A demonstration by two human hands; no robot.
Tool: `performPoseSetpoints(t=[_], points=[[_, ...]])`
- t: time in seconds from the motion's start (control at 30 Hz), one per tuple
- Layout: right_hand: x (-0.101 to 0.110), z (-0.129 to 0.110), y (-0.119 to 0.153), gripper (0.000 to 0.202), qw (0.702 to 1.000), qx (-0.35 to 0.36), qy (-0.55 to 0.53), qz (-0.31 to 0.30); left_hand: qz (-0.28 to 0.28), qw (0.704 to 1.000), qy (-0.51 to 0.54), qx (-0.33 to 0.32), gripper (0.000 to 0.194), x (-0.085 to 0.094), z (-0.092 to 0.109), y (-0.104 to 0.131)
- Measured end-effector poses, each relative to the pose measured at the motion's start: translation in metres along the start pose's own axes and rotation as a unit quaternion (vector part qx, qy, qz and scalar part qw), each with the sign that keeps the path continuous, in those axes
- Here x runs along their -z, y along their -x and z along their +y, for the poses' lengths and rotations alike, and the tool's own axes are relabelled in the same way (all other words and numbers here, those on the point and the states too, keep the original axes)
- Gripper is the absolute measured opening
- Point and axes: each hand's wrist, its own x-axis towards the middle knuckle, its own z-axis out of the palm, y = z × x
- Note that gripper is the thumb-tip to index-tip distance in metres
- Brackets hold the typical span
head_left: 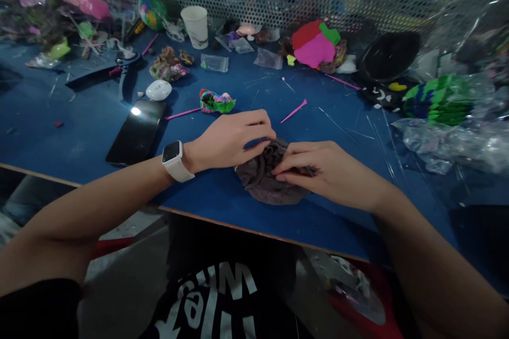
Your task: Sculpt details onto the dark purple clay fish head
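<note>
A round, dark grey-brown lump of modelling clay (274, 190) with a ridged, folded top lies near the table's front edge. My left hand (234, 137) rests at its upper left side, fingers curled and thumb and fingertips against the clay. From the right, my right hand (334, 172) pinches the folds near the middle of the top. A small dark tip shows by the right fingers; I cannot make out what it is. Beyond my left hand lies a multicoloured clay piece (217, 101). A pink plastic stick (294, 110) lies past the lump.
On the blue table (222, 190), a black phone (137, 132) and white case (158, 90) lie left. Behind are a paper cup (195, 26), mixed clay (169, 65) and a pink-red clay piece (316, 47). A black bowl (389, 55) and plastic wrap (457, 143) are right.
</note>
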Motion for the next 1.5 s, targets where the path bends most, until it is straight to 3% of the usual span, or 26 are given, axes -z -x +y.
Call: performPoseSetpoints(t=[0.17, 0.53, 0.67, 0.83, 1.03, 1.13, 1.27, 1.4, 1.5], points=[[0.003, 0.000, 0.003, 0.018, 0.999, 0.016, 0.029, 0.023, 0.009, 1.000, 0.008, -0.001, 0.016, -0.002, -0.001, 0.001], [0.006, 0.004, 0.002, 0.023, 0.998, 0.042, 0.044, -0.011, -0.003, 1.000, -0.013, 0.005, 0.018, -0.001, 0.000, 0.001], [0.007, 0.006, 0.003, 0.023, 0.998, 0.035, 0.047, -0.013, -0.011, 0.998, -0.052, 0.025, 0.021, 0.007, -0.010, 0.001], [0.005, 0.010, 0.003, 0.021, 0.997, 0.047, 0.055, -0.013, -0.092, 0.993, -0.057, 0.049, 0.031, 0.023, -0.030, 0.002], [0.003, 0.008, 0.002, 0.020, 0.995, 0.078, 0.067, -0.003, -0.185, 0.977, -0.065, 0.087, 0.038, 0.025, -0.032, 0.002], [0.001, 0.008, 0.002, 0.015, 0.993, 0.090, 0.074, 0.030, -0.189, 0.975, -0.047, 0.110, 0.037, 0.024, -0.033, 0.001], [-0.007, 0.014, 0.001, 0.014, 0.979, 0.099, 0.118, 0.132, -0.173, 0.974, 0.012, 0.145, 0.037, 0.025, -0.033, 0.000], [-0.017, 0.021, -0.003, 0.016, 0.940, 0.104, 0.203, 0.253, -0.075, 0.967, 0.182, 0.161, 0.041, 0.020, -0.020, -0.004], [-0.024, 0.023, -0.005, 0.022, 0.917, 0.135, 0.226, 0.301, -0.006, 0.932, 0.326, 0.160, 0.053, 0.010, -0.005, -0.007]])
